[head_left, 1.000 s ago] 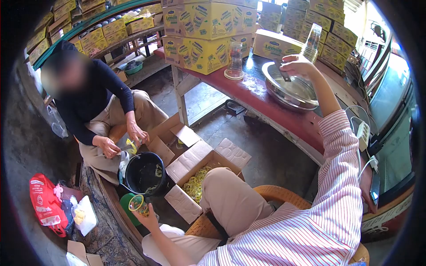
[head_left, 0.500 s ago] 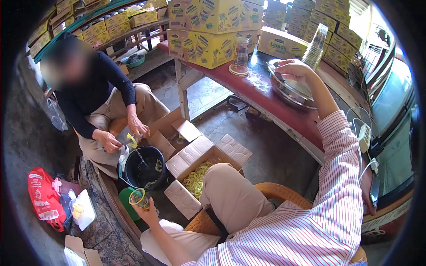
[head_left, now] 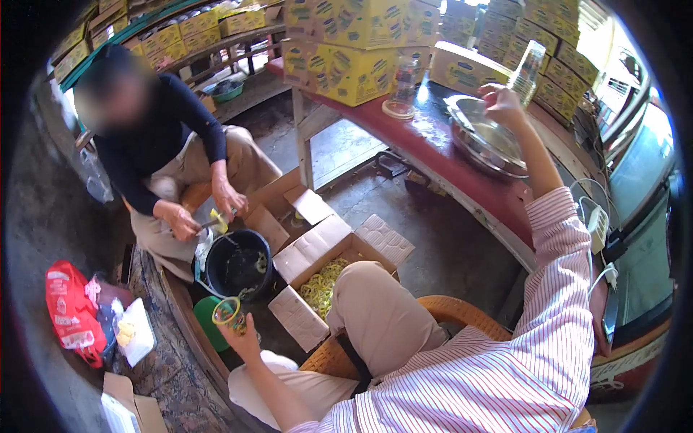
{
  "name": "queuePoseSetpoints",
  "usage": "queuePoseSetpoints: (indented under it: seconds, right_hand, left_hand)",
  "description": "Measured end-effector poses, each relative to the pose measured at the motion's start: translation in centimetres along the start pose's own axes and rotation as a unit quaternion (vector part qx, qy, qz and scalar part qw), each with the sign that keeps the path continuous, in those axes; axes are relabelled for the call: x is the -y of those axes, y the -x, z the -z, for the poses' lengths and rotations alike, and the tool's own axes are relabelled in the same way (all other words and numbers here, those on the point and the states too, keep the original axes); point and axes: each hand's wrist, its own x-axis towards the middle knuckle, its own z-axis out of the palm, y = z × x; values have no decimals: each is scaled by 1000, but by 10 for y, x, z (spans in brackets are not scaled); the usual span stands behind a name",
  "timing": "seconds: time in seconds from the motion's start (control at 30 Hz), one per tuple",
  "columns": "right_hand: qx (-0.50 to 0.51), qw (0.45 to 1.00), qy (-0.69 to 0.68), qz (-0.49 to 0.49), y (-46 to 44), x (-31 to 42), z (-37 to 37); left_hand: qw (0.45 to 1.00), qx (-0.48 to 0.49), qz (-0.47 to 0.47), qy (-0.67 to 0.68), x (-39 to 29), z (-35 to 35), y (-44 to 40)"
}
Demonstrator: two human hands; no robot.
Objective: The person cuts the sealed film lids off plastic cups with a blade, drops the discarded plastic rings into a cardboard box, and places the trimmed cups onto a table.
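A small clear plastic cup (head_left: pixel 227 312) with a yellowish rim and colourful contents is held upright in my left hand (head_left: pixel 244 339), fingers wrapped round it. My right hand (head_left: pixel 504 107) is raised over the far rim of a shiny metal bowl (head_left: pixel 480 148) on the red table. Its fingers are curled together; whatever they pinch, if anything, is too small to see. Just behind that hand leans a tall stack of clear plastic cups (head_left: pixel 528 66). An open carton (head_left: pixel 307 317) of yellow-green strips stands beside my knee.
Opposite sits a person in a dark top, whose hands (head_left: pixel 206 216) work with a knife-like tool on a yellow piece above a black bucket (head_left: pixel 234 267). Yellow cartons (head_left: pixel 336 72) and a clear jar (head_left: pixel 403 86) stand on the table (head_left: pixel 361 119). A red bag (head_left: pixel 71 314) lies at left.
My right hand has lifted from the bowl's rim and shifted right, toward the stacked cups, its fingers curling in. My left hand still holds the cup. The other person's hands have moved slightly.
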Motion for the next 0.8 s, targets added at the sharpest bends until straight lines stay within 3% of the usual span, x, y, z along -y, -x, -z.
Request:
queuePoseSetpoints:
  seconds: [0.07, 0.13, 0.2, 0.27, 0.3, 0.33, 0.37, 0.43, 0.5, 0.53, 0.6, 0.63, 0.67, 0.7, 0.8]
  right_hand:
    - [-133, 962, 150, 187, -4, -28, -6]
    - [-192, 903, 354, 152, 24, 43, 16]
    - [-210, 912, 308, 170, 31, 87, 18]
    - [-220, 925, 215, 222, 28, 115, 7]
    - [-195, 953, 106, 204, 44, 152, 0]
    - [-179, 961, 87, 194, 56, 178, -15]
    - [-151, 956, -10, 252, 57, 186, -38]
    - [-47, 948, -168, 265, 97, 238, -84]
    - [137, 922, -254, 258, 137, 277, -134]
    - [185, 871, -323, 320, 152, 286, -173]
    - [301, 817, -362, 332, 194, 308, -226]
    - [363, 801, -395, 267, 217, 310, -267]
    - [355, 787, -400, 306, 235, 316, -282]
    - [387, 760, -445, 273, 253, 321, -299]
    - [377, 747, -496, 234, 286, 334, -319]
  left_hand:
    - [1000, 7, -3, -8, 6, -4, -1]
    - [1000, 22, 3, -12, -5, -9, -1]
    - [999, 10, 15, 30, -13, -16, -2]
    - [988, 13, 95, 120, -15, -20, -2]
    - [981, -2, 107, 163, -18, -26, -4]
    - [971, -15, 117, 207, -21, -29, -6]
    - [971, -11, 109, 212, -14, -30, -9]
    - [956, -7, 140, 256, -22, -31, -15]
    - [932, 7, 179, 316, -24, -33, -18]
    - [925, 8, 188, 330, -24, -33, -19]
    - [911, 7, 203, 359, -24, -34, -21]
    - [904, 6, 196, 379, -17, -35, -22]
    - [902, 0, 198, 383, -17, -34, -23]
    - [900, -6, 202, 386, -20, -33, -24]
    - [905, -21, 205, 372, -19, -34, -28]
